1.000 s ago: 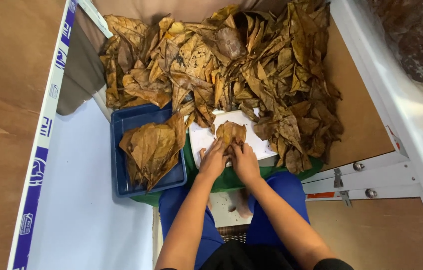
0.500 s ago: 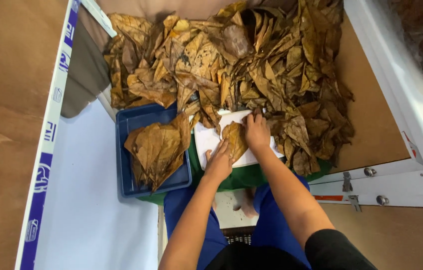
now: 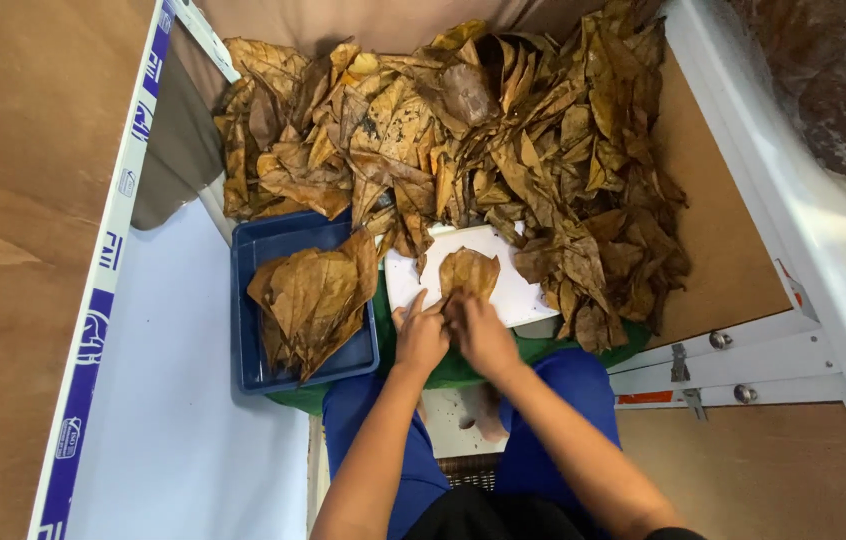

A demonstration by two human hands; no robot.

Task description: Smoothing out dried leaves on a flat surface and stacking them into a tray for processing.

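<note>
Big dry-leaf pile [image 3: 503,130], blue tray [image 3: 253,260] w/ leaves – left, green cloth [image 3: 463,370], white frame [image 3: 773,190]

a brown wooden board [image 3: 718,250] is seen carrying a large heap of dry brown leaves [image 3: 463,130]. at its near edge a blue tray [image 3: 248,330] with a few leaves in it is set, and beside it a white sheet [image 3: 518,290] over green cloth [image 3: 448,372] is laid.
</note>
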